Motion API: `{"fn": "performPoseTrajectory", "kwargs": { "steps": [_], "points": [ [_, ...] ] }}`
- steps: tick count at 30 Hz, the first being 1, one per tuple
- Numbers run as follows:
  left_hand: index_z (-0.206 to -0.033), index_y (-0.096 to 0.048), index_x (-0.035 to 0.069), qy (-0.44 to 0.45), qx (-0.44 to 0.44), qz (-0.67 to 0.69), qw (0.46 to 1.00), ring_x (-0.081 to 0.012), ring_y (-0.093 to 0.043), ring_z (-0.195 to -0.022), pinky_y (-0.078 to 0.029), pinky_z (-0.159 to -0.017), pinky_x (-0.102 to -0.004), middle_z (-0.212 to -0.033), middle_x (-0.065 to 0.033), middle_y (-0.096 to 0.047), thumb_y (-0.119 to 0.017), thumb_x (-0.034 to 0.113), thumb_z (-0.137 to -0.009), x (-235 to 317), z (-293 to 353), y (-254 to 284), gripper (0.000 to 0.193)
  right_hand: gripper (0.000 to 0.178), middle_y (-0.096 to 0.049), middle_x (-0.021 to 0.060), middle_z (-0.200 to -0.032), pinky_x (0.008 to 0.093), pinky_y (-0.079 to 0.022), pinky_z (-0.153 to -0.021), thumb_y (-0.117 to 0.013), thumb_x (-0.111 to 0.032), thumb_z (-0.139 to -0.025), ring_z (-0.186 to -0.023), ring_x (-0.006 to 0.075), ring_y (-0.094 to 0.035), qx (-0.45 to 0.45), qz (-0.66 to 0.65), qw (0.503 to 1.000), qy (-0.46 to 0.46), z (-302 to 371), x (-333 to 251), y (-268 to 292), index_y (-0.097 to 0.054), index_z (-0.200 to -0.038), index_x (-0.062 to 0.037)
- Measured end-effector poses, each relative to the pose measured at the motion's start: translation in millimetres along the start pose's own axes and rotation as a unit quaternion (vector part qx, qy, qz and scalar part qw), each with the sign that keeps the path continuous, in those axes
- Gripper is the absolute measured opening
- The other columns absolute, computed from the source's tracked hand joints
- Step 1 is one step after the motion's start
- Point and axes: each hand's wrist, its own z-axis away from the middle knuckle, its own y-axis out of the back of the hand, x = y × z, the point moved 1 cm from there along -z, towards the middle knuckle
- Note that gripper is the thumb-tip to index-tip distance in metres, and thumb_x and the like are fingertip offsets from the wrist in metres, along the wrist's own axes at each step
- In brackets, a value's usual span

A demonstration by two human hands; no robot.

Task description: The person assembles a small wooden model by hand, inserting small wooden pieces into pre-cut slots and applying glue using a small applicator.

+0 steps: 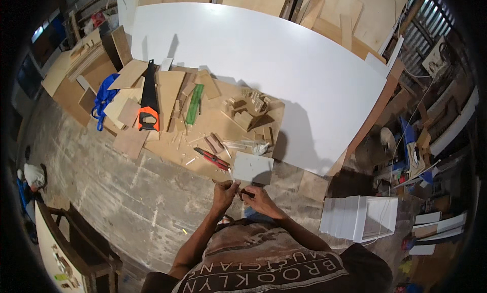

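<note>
Close to my body, at the near edge of the wooden work board point(175, 158), my two hands are side by side. My left hand point(224, 197) is closed, its fingertips pinched together around a small piece too small to name. My right hand point(258, 200) is closed around a slim dark thing point(247, 193), mostly hidden by the fingers. Just beyond them lies a light grey rectangular panel point(253, 168). A red and black utility knife point(212, 159) rests left of that panel, among thin wood slivers. A crumpled clear plastic bag point(259, 148) sits behind the panel.
An orange-handled handsaw point(149, 98) lies on scrap boards at the left, beside a blue cloth bag point(105, 98). A green strip point(195, 104) and stacked small wood pieces point(246, 110) are farther back. A large white panel point(253, 55) stands behind. White boxes point(357, 218) stand at right.
</note>
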Motion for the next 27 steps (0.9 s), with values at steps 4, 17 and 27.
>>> {"fn": "performPoseTrajectory", "kwargs": {
  "steps": [4, 17, 27],
  "points": [
    [-0.069, -0.062, 0.002, 0.029, -0.024, 0.03, 0.999, -0.0101, -0.055, -0.055, -0.044, -0.054, -0.0281, -0.061, -0.0028, -0.061, -0.065, 0.021, -0.095, 11, -2, -1, 0.033, 0.024, -0.064, 0.0046, -0.085, 0.0314, -0.053, -0.066, -0.062, -0.016, -0.096, -0.073, 0.0103, -0.06, -0.017, -0.028, 0.999, -0.023, -7, -14, 0, -0.062, -0.105, 0.0065],
    [-0.093, -0.066, 0.008, 0.103, 0.031, 0.04, 0.993, -0.0112, -0.066, -0.073, -0.049, -0.061, -0.0267, -0.082, -0.002, -0.068, -0.06, 0.026, -0.099, -5, -49, 33, 0.02, 0.026, -0.068, 0.0105, -0.084, 0.0324, -0.051, -0.066, -0.067, -0.018, -0.092, -0.075, 0.0131, -0.062, 0.002, 0.007, 0.999, 0.044, -83, -12, 7, -0.063, -0.103, 0.0048],
    [-0.102, -0.064, -0.004, -0.014, 0.109, -0.185, 0.976, -0.0186, -0.068, -0.064, -0.051, -0.054, -0.0303, -0.083, -0.0107, -0.067, -0.061, 0.012, -0.093, -15, -144, 170, 0.018, 0.032, -0.071, 0.0112, -0.092, 0.0332, -0.056, -0.075, -0.066, -0.027, -0.093, -0.082, 0.0181, -0.069, 0.142, 0.009, 0.988, -0.068, -77, 33, 19, -0.066, -0.109, 0.0012]
  ]
}}
